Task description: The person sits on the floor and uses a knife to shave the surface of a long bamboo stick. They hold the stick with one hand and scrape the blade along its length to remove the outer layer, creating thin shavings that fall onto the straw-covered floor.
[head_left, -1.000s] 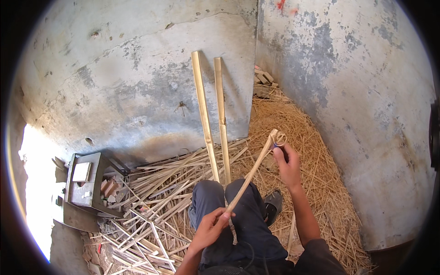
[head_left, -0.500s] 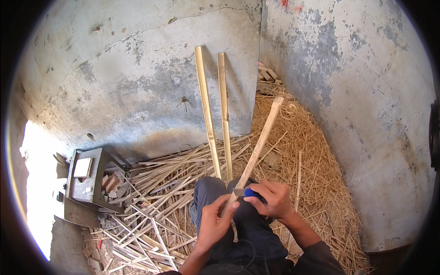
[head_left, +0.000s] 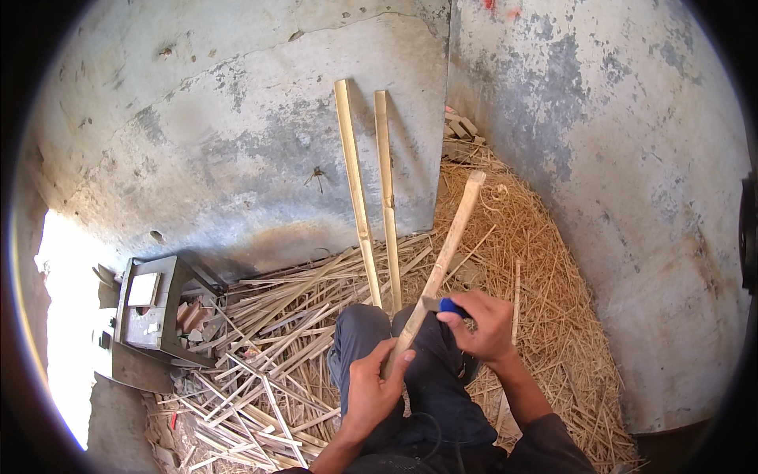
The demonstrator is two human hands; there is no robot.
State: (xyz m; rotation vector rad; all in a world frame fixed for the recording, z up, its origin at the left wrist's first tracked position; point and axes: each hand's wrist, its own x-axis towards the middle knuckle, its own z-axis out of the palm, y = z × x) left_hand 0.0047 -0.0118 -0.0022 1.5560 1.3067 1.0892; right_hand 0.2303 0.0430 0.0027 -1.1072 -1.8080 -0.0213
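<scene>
My left hand (head_left: pixel 373 389) is wrapped round the lower end of a long split bamboo strip (head_left: pixel 446 257), which slants up and away over my knees. In my right hand (head_left: pixel 485 328) is a knife (head_left: pixel 452 306) with a blue handle. Its short, flat grey blade lies against the strip, a little beyond my left hand. My right fingers hide part of the handle. Past my knees, two more bamboo strips, a wider one (head_left: pixel 354 174) and a narrower one (head_left: pixel 385 174), lean against the wall.
Loose bamboo slats (head_left: pixel 268 379) litter the floor on the left. Curled shavings (head_left: pixel 545 316) are heaped on the right. A dark wooden stool-like frame (head_left: pixel 166 344) lies at the left beside broken brick pieces (head_left: pixel 192 314). Worn grey walls (head_left: pixel 237 103) stand ahead and to the right.
My right hand and the knife have moved up along the strip, away from my left hand. The strip's far end has dipped slightly. My left hand keeps its hold.
</scene>
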